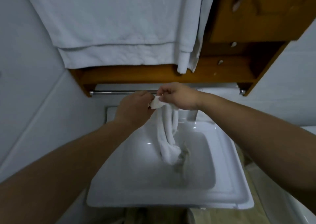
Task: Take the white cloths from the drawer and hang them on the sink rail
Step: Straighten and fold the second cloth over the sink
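The right hand (177, 96) hides part of the rail (123, 92).

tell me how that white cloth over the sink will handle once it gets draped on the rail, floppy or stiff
Probably very floppy: the white cloth hangs in limp twisted folds from where the left hand and right hand pinch its top corner. It looks light, since fingertip pinches carry it. It should drape easily over the rail, though it may need spreading out first.
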Demonstrator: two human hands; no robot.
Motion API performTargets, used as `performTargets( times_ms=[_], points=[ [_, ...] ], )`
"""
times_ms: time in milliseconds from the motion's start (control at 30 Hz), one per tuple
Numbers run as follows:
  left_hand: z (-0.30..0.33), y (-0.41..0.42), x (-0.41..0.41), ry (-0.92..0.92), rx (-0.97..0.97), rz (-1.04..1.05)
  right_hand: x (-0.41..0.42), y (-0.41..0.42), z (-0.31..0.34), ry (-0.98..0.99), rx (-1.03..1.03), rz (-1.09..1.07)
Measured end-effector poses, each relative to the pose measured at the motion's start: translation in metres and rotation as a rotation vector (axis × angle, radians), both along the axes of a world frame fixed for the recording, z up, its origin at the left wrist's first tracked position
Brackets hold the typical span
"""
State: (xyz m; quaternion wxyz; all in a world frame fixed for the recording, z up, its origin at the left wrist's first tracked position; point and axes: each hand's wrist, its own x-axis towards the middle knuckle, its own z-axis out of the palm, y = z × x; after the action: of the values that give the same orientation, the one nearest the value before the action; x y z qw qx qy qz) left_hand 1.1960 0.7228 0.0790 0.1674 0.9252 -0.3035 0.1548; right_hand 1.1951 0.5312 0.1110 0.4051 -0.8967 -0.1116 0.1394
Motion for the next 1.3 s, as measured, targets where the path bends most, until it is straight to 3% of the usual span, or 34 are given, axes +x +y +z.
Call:
performTargets(
  times_ms=[167, 467, 633, 800, 967, 1133, 1300],
  points=[
    [0.041, 0.001, -0.005, -0.165, 0.045, -0.051, -0.001, 0.006, 0.032, -0.046, 0.050, -0.027],
    [0.083, -0.001, 0.001, -0.297, 0.054, -0.048, -0.003, 0.003, 0.050, 0.026, 0.450, -0.144],
    [0.094, 0.001, 0.009, -0.261, 0.102, -0.028, -0.006, 0.004, 0.055, -0.221, 0.079, -0.069],
    [0.119, 0.000, 0.021, -0.110, 0.126, -0.016, -0.001, 0.004, 0.054, -0.394, 0.029, -0.114],
    [0.128, 0.001, 0.032, -0.087, 0.060, 0.028, 0.012, 0.002, 0.065, -0.566, -0.163, -0.049],
    [0.131, 0.003, 0.038, -0.150, 0.038, 0.011, 0.022, -0.002, 0.064, -0.520, -0.325, -0.075],
    [0.143, 0.023, 0.053, -0.184, 0.003, 0.103, 0.022, -0.017, 0.046, -0.357, -0.295, -0.116]
  ],
)
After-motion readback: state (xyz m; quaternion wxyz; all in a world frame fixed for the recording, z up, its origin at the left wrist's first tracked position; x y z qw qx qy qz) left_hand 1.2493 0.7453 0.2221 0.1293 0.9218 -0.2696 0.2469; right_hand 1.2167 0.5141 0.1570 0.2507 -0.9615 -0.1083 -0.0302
